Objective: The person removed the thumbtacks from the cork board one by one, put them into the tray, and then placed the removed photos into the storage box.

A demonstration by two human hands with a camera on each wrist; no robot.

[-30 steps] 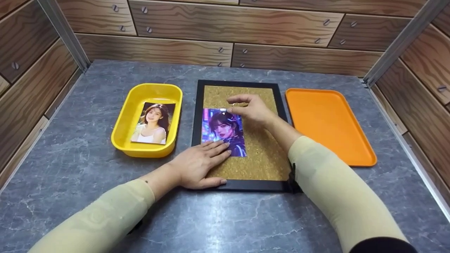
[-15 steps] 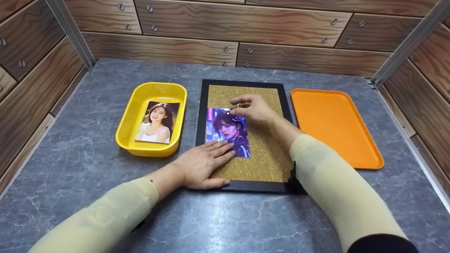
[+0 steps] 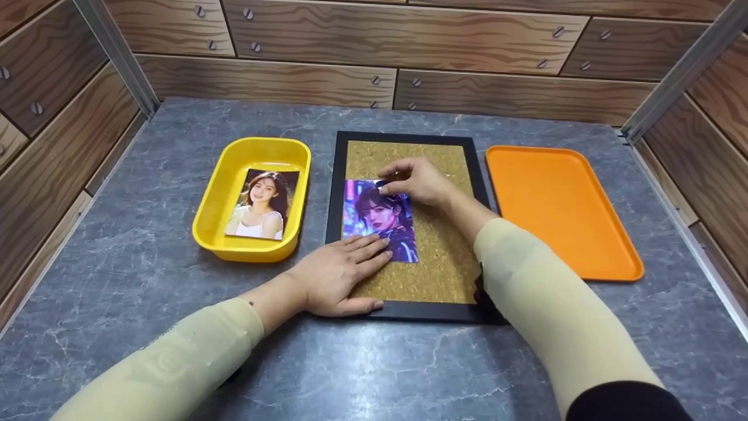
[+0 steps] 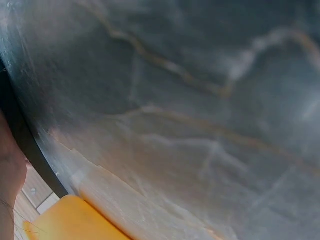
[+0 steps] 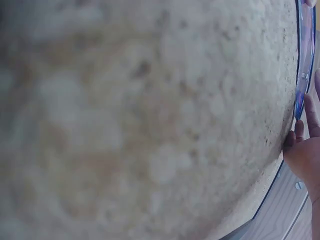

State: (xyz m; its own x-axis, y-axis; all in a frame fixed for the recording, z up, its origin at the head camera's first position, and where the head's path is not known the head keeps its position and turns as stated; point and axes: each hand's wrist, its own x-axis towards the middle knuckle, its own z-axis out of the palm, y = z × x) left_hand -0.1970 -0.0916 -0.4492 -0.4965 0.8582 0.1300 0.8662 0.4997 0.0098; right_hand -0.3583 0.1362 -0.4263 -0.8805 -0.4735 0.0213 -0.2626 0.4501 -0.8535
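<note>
A glossy purple-blue portrait photo (image 3: 377,213) lies on a black-framed corkboard (image 3: 438,257). My left hand (image 3: 339,275) is spread flat, its fingers across the photo's lower left and its thumb on the bottom frame bar. At the photo's top edge is my right hand (image 3: 418,182), thumb extended and index finger bent, with a gap between them. Beside the thumb tip shows a small pale pin-like thing (image 5: 304,76), standing against the photo in the right wrist view. The left wrist view catches only part of the hand (image 4: 7,175) at its edge.
Left of the board stands a yellow tub (image 3: 207,231) with another portrait photo (image 3: 257,204) inside. An orange tray (image 3: 561,216) lies to the right. Everything rests on a grey marbled table (image 3: 374,362), walled by wood-pattern panels (image 3: 409,35).
My right thumb has come closer to the small pale thing at the photo's top. A glint between the thumb and index finger no longer shows there. The left hand stays in place.
</note>
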